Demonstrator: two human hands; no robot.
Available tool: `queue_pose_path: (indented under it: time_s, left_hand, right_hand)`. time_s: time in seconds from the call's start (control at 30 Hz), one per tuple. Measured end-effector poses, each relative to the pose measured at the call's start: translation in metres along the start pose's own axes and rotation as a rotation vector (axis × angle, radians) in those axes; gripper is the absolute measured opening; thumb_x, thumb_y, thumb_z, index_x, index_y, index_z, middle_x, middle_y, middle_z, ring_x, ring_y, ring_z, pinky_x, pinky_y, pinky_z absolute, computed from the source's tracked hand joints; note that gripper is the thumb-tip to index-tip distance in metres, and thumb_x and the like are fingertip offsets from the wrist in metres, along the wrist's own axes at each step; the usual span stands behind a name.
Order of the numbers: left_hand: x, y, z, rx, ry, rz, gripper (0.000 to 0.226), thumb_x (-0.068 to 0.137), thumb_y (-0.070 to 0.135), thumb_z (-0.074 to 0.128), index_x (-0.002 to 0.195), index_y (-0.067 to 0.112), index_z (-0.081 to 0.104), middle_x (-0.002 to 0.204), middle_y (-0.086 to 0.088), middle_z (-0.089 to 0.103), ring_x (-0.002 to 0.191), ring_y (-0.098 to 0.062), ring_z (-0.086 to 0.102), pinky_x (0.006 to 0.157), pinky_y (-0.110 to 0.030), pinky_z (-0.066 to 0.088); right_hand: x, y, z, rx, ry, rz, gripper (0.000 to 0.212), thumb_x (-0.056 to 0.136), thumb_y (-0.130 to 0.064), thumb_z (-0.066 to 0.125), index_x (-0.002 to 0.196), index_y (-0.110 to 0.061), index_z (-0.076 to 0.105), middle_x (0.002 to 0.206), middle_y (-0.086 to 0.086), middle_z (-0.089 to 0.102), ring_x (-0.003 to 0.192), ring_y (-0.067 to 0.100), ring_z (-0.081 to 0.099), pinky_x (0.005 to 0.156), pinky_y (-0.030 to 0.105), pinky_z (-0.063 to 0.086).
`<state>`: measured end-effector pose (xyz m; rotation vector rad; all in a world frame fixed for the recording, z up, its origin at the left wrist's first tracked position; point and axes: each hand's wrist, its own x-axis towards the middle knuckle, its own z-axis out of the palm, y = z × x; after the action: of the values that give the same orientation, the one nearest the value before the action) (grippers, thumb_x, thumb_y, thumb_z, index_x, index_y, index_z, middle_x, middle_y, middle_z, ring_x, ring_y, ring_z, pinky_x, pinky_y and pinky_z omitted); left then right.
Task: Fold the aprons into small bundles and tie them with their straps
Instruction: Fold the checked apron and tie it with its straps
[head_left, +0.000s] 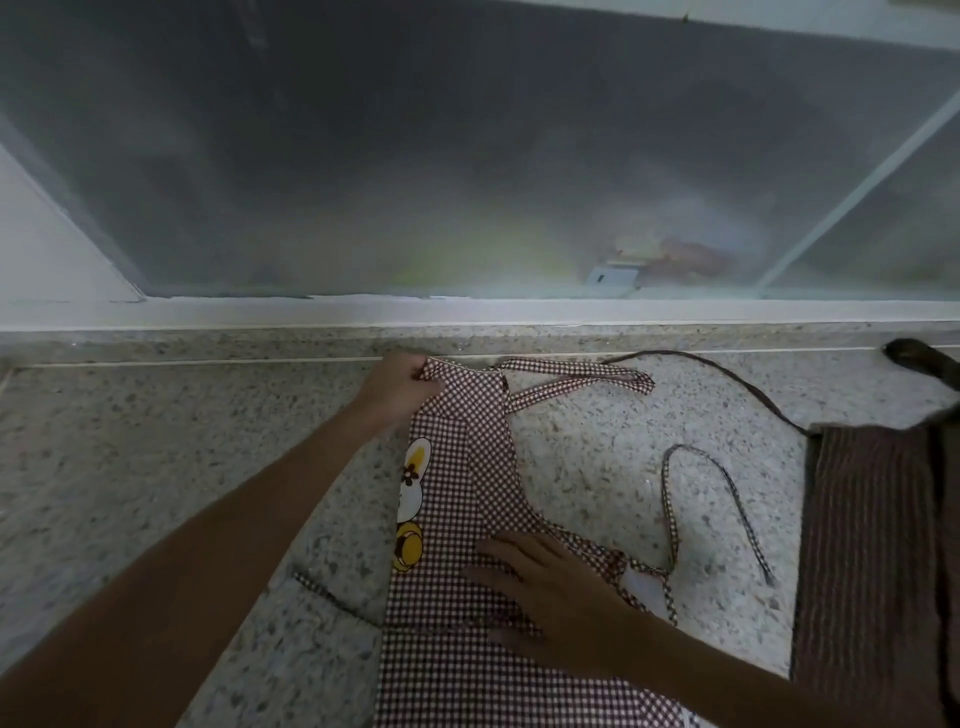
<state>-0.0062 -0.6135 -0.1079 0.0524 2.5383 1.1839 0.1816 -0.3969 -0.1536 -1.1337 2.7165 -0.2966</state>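
Here, the head view shows the following:

- A checked apron (457, 519) in brown and white lies lengthwise on the speckled stone counter (156, 441), its bib end at the far side, near the window frame (467, 312).
- The apron is folded along its length; a cartoon print (413, 499) shows on the left edge of the fold.
- The left hand (397, 387) pinches the far left corner of the bib, fingers closed on the fabric.
- The right hand (550, 597) lies flat on the near middle of the apron, fingers spread and pressing down, gripping nothing.
- The neck loop (576, 379) lies flat on the counter, extending right from the bib top.
- A checked waist strap (727, 499) curves across the counter to the right of the apron.
- A second strap end (327, 592) lies to the left of the apron, near the left forearm.
- A brown striped apron (872, 561) lies at the right edge, apart from the checked one; its thin dark strap (727, 379) runs along the far counter.
- Frosted glass (467, 156) fills the far part of the view.
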Motion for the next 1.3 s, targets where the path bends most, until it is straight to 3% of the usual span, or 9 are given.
queue_pose_path:
  time_s: [0.2, 0.33, 0.47, 0.6, 0.9, 1.0, 1.1, 1.17, 1.3]
  left_hand:
    - [0.006, 0.023, -0.027, -0.030, 0.274, 0.116, 0.026, 0.088, 0.013, 0.061, 0.112, 0.005, 0.066, 0.110, -0.013, 0.068, 0.100, -0.027, 0.063, 0.087, -0.035, 0.050]
    - [0.005, 0.028, -0.044, -0.045, 0.322, 0.098, 0.033, 0.085, 0.020, 0.065, 0.117, 0.013, 0.064, 0.114, -0.009, 0.067, 0.104, -0.024, 0.063, 0.092, -0.040, 0.049]
    - [-0.006, 0.018, -0.051, 0.042, 0.298, 0.112, 0.030, 0.086, 0.019, 0.064, 0.114, 0.009, 0.067, 0.114, -0.010, 0.067, 0.106, -0.026, 0.062, 0.092, -0.033, 0.046]
    - [-0.013, 0.002, -0.054, 0.056, 0.264, 0.102, 0.026, 0.088, 0.019, 0.062, 0.110, 0.008, 0.069, 0.112, -0.009, 0.068, 0.104, -0.024, 0.061, 0.088, -0.028, 0.043]
    - [-0.032, -0.014, -0.059, 0.107, 0.164, 0.214, 0.020, 0.083, 0.019, 0.068, 0.099, 0.029, 0.072, 0.105, -0.001, 0.070, 0.105, -0.020, 0.057, 0.096, -0.036, 0.040]
    - [-0.041, -0.010, -0.056, 0.063, 0.104, 0.233, 0.023, 0.084, 0.012, 0.066, 0.105, 0.021, 0.071, 0.107, 0.001, 0.068, 0.099, -0.015, 0.058, 0.083, -0.027, 0.042]
    - [-0.049, -0.005, -0.048, 0.060, 0.022, 0.190, 0.029, 0.087, 0.012, 0.062, 0.117, 0.013, 0.066, 0.103, -0.002, 0.064, 0.089, -0.010, 0.051, 0.069, -0.021, 0.035]
    - [-0.054, -0.001, -0.047, 0.023, -0.015, 0.183, 0.032, 0.087, 0.012, 0.062, 0.119, 0.011, 0.063, 0.101, -0.006, 0.067, 0.083, -0.010, 0.052, 0.066, -0.020, 0.035]
    - [-0.061, 0.016, -0.051, 0.022, -0.035, 0.306, 0.029, 0.086, 0.012, 0.064, 0.115, 0.016, 0.066, 0.094, -0.002, 0.069, 0.074, -0.005, 0.056, 0.068, -0.021, 0.040]
  right_hand:
    - [0.072, 0.043, -0.025, 0.002, -0.127, 0.123, 0.060, 0.094, -0.053, 0.024, 0.149, -0.028, 0.023, 0.158, -0.001, 0.016, 0.146, 0.019, 0.009, 0.119, 0.044, 0.003]
    - [0.127, 0.043, -0.049, -0.152, -0.035, 0.152, 0.056, 0.086, -0.035, 0.058, 0.138, -0.020, 0.043, 0.149, 0.006, 0.032, 0.136, 0.026, 0.028, 0.111, 0.043, 0.025]
    - [0.139, 0.015, -0.042, -0.247, 0.082, 0.063, 0.021, 0.080, -0.021, 0.066, 0.099, -0.014, 0.070, 0.122, 0.008, 0.059, 0.109, 0.027, 0.056, 0.087, 0.039, 0.051]
    - [0.133, 0.011, -0.041, -0.163, 0.319, 0.175, 0.010, 0.075, -0.024, 0.076, 0.075, -0.019, 0.067, 0.094, -0.001, 0.062, 0.074, 0.014, 0.062, 0.052, 0.025, 0.050]
    - [-0.021, 0.099, -0.089, 0.975, 1.171, 1.335, 0.023, 0.095, -0.016, 0.054, 0.113, -0.001, 0.055, 0.093, 0.016, 0.063, 0.050, 0.004, 0.063, 0.049, 0.016, 0.052]
    - [-0.062, 0.129, -0.084, 0.876, 0.917, 1.734, 0.067, 0.083, -0.033, 0.058, 0.137, -0.001, 0.036, 0.111, 0.013, 0.051, 0.083, 0.024, 0.059, 0.080, 0.039, 0.054]
    - [-0.031, 0.087, -0.092, 0.699, 0.850, 1.509, 0.036, 0.091, -0.013, 0.054, 0.125, -0.001, 0.050, 0.107, 0.014, 0.062, 0.085, 0.023, 0.060, 0.078, 0.039, 0.051]
    - [0.015, 0.048, -0.094, 1.047, 0.668, 1.289, 0.032, 0.097, -0.021, 0.048, 0.116, 0.004, 0.058, 0.093, 0.016, 0.066, 0.074, 0.020, 0.063, 0.066, 0.029, 0.053]
    - [0.093, 0.002, -0.084, 2.019, 0.192, 1.071, 0.083, 0.091, -0.068, 0.022, 0.120, 0.003, 0.054, 0.112, 0.019, 0.065, 0.105, 0.031, 0.062, 0.086, 0.036, 0.051]
